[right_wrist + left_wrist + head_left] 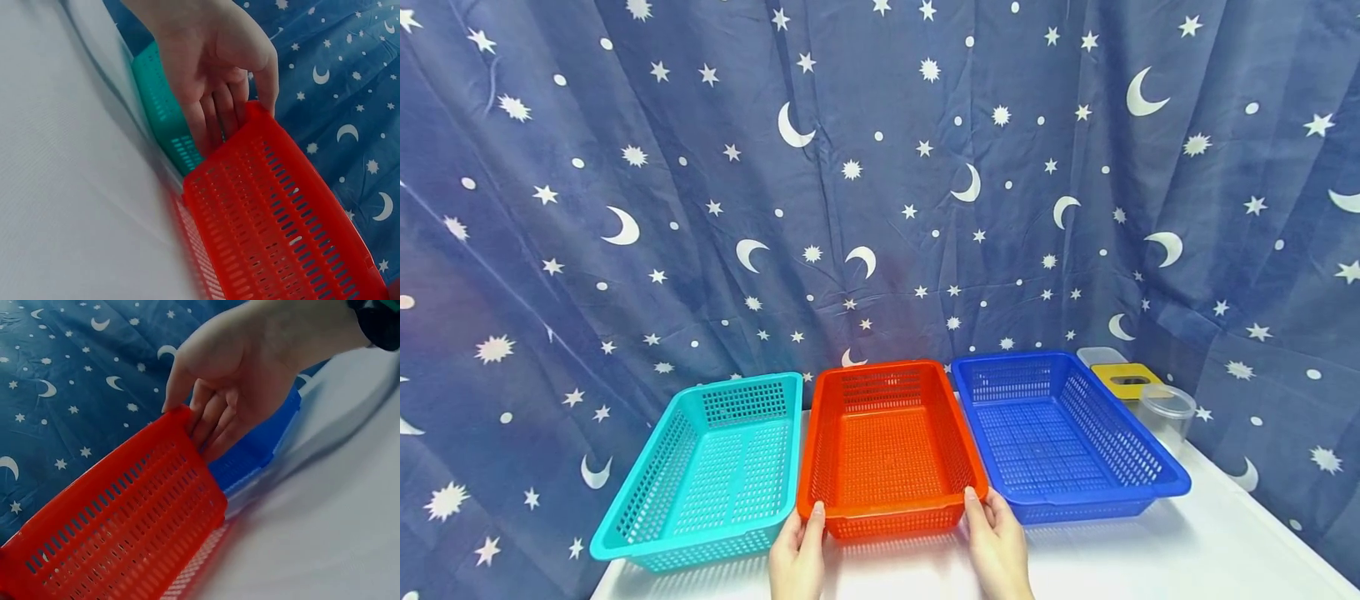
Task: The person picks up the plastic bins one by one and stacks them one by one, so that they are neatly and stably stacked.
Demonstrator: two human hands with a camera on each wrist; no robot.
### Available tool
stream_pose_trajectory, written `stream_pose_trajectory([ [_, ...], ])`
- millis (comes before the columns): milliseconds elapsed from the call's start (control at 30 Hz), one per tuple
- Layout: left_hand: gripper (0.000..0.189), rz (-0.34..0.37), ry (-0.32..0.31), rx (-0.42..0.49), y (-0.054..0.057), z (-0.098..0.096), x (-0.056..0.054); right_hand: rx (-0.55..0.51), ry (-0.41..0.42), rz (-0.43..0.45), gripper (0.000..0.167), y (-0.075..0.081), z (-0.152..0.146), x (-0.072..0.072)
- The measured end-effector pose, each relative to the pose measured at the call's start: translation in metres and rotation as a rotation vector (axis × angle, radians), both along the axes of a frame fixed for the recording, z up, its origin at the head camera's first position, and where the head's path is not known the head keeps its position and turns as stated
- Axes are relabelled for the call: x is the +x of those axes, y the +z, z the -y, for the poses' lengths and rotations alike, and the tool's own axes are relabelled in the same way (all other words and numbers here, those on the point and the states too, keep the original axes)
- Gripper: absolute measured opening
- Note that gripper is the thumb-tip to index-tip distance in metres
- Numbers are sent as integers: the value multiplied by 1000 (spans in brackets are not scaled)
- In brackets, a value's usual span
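Observation:
A red-orange plastic basket (891, 450) with slotted walls stands between two others. At its near left corner my left hand (800, 554) grips the rim, thumb on top and fingers beneath. My right hand (997, 546) holds the near right corner in the same way. From the left wrist view the right hand (231, 375) appears at the basket's corner; the right wrist view shows the left hand (212, 62) at the opposite one. The basket holds nothing visible. Whether its base touches the table cannot be told.
A turquoise basket (625, 546) stands close on the left and a blue basket (1165, 479) close on the right. Behind the blue one are a yellow-topped box (1142, 372) and a clear plastic jar (1168, 408). A starry curtain (880, 208) hangs behind the white table (1225, 550).

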State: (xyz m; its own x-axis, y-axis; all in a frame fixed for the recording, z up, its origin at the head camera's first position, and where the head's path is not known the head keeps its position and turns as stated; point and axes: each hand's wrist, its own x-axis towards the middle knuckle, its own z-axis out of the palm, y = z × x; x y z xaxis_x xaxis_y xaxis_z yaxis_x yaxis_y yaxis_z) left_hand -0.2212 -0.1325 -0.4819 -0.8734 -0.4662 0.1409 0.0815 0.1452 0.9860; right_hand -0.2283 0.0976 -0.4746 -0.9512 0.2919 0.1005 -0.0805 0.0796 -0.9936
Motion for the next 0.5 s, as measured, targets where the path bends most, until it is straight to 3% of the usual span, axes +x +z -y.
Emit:
stream_pose_trajectory([
  [167, 40, -7, 33, 52, 10, -2, 1, 39, -18, -16, 50, 7, -1, -1],
  [333, 39, -78, 20, 102, 24, 0, -1, 21, -68, 11, 43, 18, -1, -3],
  [500, 38, -158, -25, 253, 42, 5, -9, -19, -80, 2, 33, 33, 6, -12],
])
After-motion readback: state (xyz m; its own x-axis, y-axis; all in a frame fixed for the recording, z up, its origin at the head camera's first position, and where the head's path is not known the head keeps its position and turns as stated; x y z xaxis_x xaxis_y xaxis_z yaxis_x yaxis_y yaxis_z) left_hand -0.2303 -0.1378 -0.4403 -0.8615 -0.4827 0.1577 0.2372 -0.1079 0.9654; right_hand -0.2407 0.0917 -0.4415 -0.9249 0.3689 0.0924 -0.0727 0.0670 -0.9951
